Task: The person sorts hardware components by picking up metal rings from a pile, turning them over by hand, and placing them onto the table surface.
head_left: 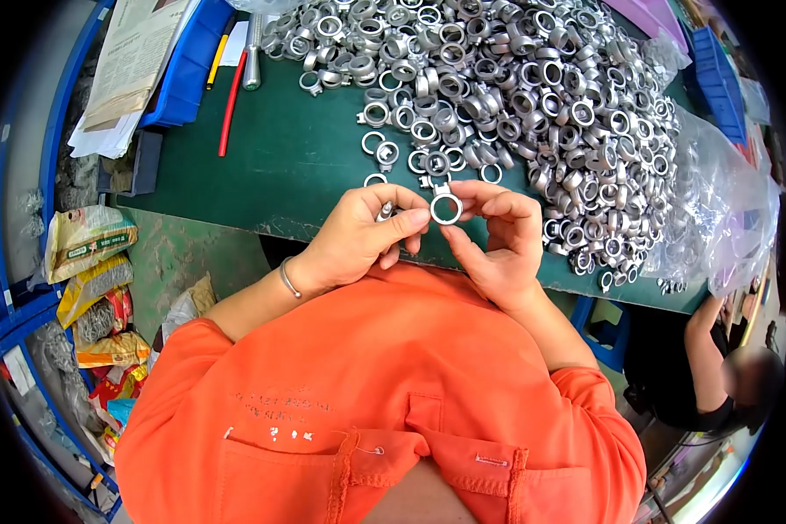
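A small silver metal ring [446, 194] with a stub on its top edge is held up near the table's front edge. My right hand [508, 240] pinches it between thumb and fingertips. Closed beside it, my left hand [351, 234] has its thumb and fingertips right at the ring's left side. A short, thin metal piece like a tool tip [385, 210] pokes out between the left fingers; most of it is hidden in the hand. Just beyond my hands, a few loose rings [384, 155] of the same kind lie on the green tabletop [271, 166].
A large heap of metal rings [550, 113] covers the table's back and right. Clear plastic bags [716, 201] lie at the right edge. A red pen [233, 105], a yellow pen and a metal rod lie near a blue bin [183, 74]. Another person [703, 358] sits at right.
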Available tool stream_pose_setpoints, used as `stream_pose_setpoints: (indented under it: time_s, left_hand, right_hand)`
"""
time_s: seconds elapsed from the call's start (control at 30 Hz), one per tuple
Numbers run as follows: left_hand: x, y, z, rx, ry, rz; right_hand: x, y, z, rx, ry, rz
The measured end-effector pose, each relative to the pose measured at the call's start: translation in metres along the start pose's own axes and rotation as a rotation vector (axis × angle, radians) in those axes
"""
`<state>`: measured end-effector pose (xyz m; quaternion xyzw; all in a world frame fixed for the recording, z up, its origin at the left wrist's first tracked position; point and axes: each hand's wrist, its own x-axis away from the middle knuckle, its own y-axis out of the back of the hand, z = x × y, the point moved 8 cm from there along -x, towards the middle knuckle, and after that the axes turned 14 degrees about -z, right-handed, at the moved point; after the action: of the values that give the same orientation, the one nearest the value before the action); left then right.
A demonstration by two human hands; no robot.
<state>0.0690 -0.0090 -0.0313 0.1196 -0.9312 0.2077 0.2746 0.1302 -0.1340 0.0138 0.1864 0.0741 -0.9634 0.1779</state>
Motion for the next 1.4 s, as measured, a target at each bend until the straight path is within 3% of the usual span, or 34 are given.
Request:
stream_pose_setpoints:
  time_s: [0.7, 0.8, 0.87, 0.97, 1.1, 1.23, 1.4]
  left_hand:
    - [-0.002, 0.003, 0.002, -0.023, -0.015, -0.026]
    - [-0.002, 0.001, -0.003, -0.083, -0.133, -0.007]
    - [0.005, -0.006, -0.023, -0.211, -0.429, 0.01]
    - [0.009, -0.007, -0.03, -0.26, -0.541, 0.009]
    - [0.007, -0.004, -0.03, -0.275, -0.521, -0.036]
    - [0.01, -0.005, -0.035, -0.342, -0.658, -0.03]
    - [0.012, -0.007, -0.037, -0.361, -0.689, -0.028]
  right_hand:
    - [0.005, 0.0, -0.003, 0.004, 0.007, 0.003]
    - [0.005, -0.003, 0.001, -0.019, 0.031, 0.027]
    - [0.005, -0.003, 0.001, -0.05, 0.018, 0.019]
    - [0.006, -0.003, 0.001, -0.078, 0.013, 0.017]
    - [0.006, -0.004, 0.005, -0.044, 0.065, 0.057]
    - [0.004, -0.002, 0.008, -0.088, 0.083, 0.006]
    - [-0.003, -0.012, 0.021, 0.293, 0.24, 0.14]
